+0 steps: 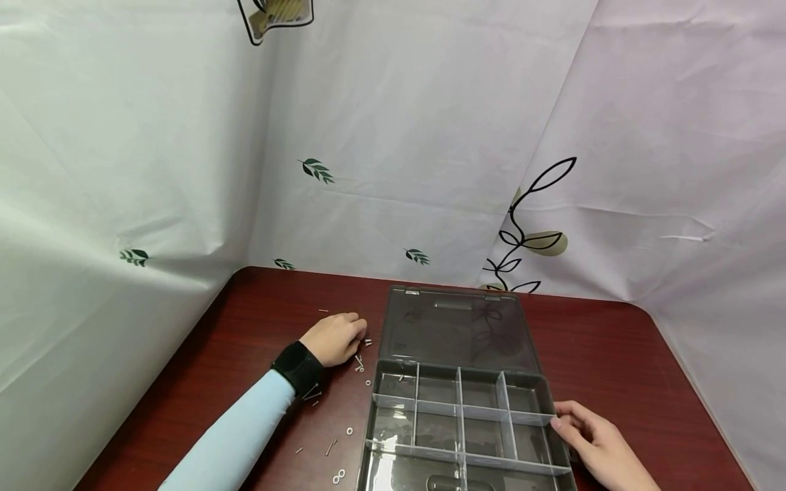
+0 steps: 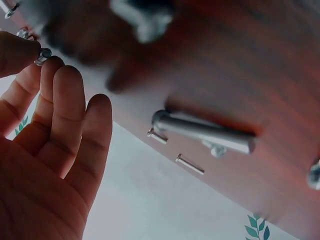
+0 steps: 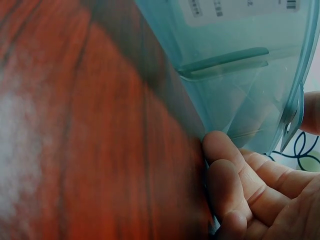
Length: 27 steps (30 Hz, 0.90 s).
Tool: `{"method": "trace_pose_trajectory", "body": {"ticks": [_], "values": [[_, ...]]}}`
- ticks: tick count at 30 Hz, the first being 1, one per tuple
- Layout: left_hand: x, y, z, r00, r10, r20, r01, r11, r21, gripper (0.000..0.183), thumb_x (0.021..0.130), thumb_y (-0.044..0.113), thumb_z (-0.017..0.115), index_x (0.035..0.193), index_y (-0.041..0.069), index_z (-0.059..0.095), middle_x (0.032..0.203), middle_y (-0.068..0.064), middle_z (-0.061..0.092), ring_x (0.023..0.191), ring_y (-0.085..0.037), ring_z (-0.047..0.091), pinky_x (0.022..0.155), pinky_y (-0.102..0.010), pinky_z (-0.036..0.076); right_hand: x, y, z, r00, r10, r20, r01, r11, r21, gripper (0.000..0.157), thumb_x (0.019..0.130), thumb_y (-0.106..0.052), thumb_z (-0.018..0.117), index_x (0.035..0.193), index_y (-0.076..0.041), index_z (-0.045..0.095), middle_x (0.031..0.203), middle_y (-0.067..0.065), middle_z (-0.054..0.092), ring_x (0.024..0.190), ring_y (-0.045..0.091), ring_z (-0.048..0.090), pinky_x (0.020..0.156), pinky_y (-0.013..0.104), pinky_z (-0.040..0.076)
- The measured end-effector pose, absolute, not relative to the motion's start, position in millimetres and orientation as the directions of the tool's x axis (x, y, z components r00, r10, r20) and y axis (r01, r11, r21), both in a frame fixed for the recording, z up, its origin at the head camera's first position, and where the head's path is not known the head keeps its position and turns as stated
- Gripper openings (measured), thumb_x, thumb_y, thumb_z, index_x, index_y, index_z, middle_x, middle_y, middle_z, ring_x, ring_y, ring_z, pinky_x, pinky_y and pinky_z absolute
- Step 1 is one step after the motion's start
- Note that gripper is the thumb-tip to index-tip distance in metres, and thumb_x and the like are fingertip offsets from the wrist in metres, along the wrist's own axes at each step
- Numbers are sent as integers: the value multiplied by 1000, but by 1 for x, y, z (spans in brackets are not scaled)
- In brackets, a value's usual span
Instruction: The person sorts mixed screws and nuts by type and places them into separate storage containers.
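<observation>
My left hand (image 1: 334, 339) is low over the table, left of a grey plastic compartment box (image 1: 437, 428). In the left wrist view its thumb and fingertips pinch a small metal screw (image 2: 43, 56). On the box's right side, my right hand (image 1: 598, 443) grips the wall, thumb at the top rim. The right wrist view shows the curled fingers (image 3: 225, 182) at the box's lower edge. The box's see-through lid (image 1: 457, 331) is folded back flat behind it. A small screw (image 1: 402, 378) lies in the back left compartment.
Loose screws (image 1: 331, 447) and small rings (image 1: 349, 431) lie scattered on the dark red table (image 1: 589, 341) left of the box. White sheeting (image 1: 393, 136) with a leaf print hangs around the table's back and sides.
</observation>
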<state>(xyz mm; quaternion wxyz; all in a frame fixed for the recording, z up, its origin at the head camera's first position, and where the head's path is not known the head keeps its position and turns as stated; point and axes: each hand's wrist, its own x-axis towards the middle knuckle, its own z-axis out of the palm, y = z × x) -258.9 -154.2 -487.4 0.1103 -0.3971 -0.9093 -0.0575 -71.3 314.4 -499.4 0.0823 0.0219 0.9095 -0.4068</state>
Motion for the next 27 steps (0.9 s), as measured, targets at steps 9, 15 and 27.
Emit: {"method": "trace_pose_trajectory", "body": {"ticks": [9, 15, 27], "values": [[-248, -147, -469, -634, 727, 262, 758, 651, 28, 4, 90, 16, 57, 86, 17, 57, 81, 6, 45, 70, -9, 44, 65, -28, 42, -72, 316, -498, -981, -26, -193, 130, 653, -746, 49, 99, -40, 52, 129, -1, 58, 84, -1, 57, 70, 7, 50, 65, 27, 39], [-236, -137, -458, -591, 749, 298, 788, 616, 15, 8, 87, 16, 61, 85, 19, 54, 81, 8, 43, 69, -9, 41, 64, -27, 40, -72, 317, -499, -977, -33, -210, 138, 651, -746, 51, 99, -40, 51, 131, 0, 57, 85, 0, 56, 70, 7, 49, 65, 27, 39], [-211, -119, -441, -487, 793, 366, 838, 542, -59, 7, 87, 17, 59, 84, 20, 53, 80, 9, 41, 70, -9, 42, 70, -30, 42, -71, 314, -499, -985, -24, -173, 114, 657, -745, 47, 99, -39, 52, 127, -2, 59, 82, -2, 55, 69, 7, 49, 64, 27, 38]]}}
